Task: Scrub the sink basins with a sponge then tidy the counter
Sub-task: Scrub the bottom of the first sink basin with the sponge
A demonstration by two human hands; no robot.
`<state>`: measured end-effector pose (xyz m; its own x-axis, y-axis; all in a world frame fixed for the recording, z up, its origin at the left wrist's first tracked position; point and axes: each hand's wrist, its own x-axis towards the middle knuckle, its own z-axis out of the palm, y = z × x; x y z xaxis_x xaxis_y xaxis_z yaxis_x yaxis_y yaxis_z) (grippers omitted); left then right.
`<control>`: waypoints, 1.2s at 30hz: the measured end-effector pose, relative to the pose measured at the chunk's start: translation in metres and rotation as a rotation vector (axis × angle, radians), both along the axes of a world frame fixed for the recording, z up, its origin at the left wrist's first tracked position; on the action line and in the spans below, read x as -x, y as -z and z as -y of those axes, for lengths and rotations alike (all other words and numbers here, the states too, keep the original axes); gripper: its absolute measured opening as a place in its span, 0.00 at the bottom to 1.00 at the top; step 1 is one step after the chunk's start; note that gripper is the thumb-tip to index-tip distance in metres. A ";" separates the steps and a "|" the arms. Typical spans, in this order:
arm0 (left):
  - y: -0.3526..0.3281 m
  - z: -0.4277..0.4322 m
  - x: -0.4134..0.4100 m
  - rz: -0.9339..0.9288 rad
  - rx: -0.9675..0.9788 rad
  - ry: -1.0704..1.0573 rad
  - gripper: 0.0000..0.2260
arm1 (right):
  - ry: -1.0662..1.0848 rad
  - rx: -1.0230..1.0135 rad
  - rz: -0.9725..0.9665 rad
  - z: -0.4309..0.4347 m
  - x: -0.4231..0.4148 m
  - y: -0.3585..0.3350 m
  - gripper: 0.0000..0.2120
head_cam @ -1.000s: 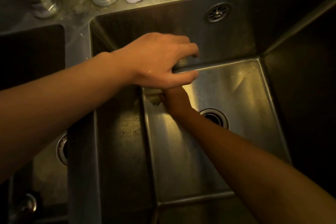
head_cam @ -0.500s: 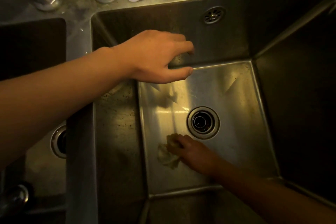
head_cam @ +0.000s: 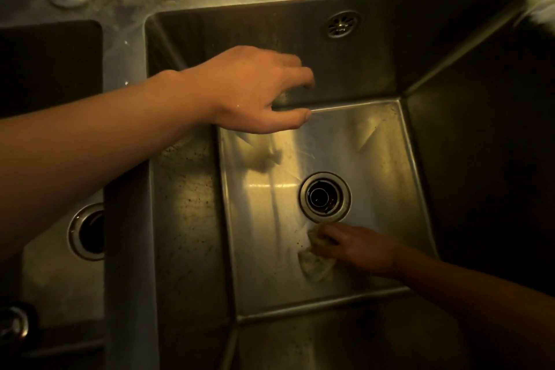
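Right hand (head_cam: 362,249) scrubbing the basin (head_cam: 264,273) floor with the sponge (head_cam: 315,264).

The right hand's fingers curl over the pale sponge, pressing it on the steel floor, with the drain (head_cam: 325,197) just beyond its fingertips. The left hand (head_cam: 255,90) hangs above the basin's far left corner, well apart from the right, fingers loosely bent and grasping nothing.

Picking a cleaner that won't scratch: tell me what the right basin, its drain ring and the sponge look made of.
Basin: likely brushed stainless steel, streaky reflections, folded corners. Drain ring: shinier polished metal, bright rim glint. Sponge: soft, pale, crumpled under the right hand; foam or cloth, unclear.
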<state>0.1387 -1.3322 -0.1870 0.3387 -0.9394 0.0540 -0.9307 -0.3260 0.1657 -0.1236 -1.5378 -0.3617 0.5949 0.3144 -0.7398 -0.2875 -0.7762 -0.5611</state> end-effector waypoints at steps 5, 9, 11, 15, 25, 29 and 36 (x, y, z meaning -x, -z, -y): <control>0.000 0.001 0.000 -0.004 -0.026 0.010 0.30 | 0.103 -0.068 0.075 -0.038 -0.018 0.002 0.20; 0.000 0.000 0.000 -0.003 -0.028 0.015 0.30 | 0.067 -0.096 0.092 -0.041 -0.017 0.006 0.16; 0.001 -0.001 0.000 -0.003 -0.021 0.018 0.29 | 0.012 -0.064 0.076 -0.023 -0.009 0.002 0.17; 0.000 0.000 0.000 -0.003 -0.007 0.009 0.30 | -0.065 0.034 0.103 0.027 0.008 -0.013 0.19; 0.000 0.000 0.001 0.010 0.004 0.020 0.29 | 0.022 0.408 0.555 0.105 -0.006 0.002 0.25; 0.000 0.000 0.001 0.001 0.004 0.023 0.29 | 0.324 0.568 0.518 0.111 -0.021 0.012 0.25; -0.002 -0.001 0.004 -0.013 0.021 0.013 0.29 | -0.109 0.588 0.311 0.129 0.013 -0.004 0.25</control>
<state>0.1349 -1.3316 -0.1847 0.3269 -0.9425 0.0694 -0.9327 -0.3100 0.1841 -0.1367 -1.6669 -0.3573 0.7956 -0.0181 -0.6055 -0.0837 -0.9933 -0.0802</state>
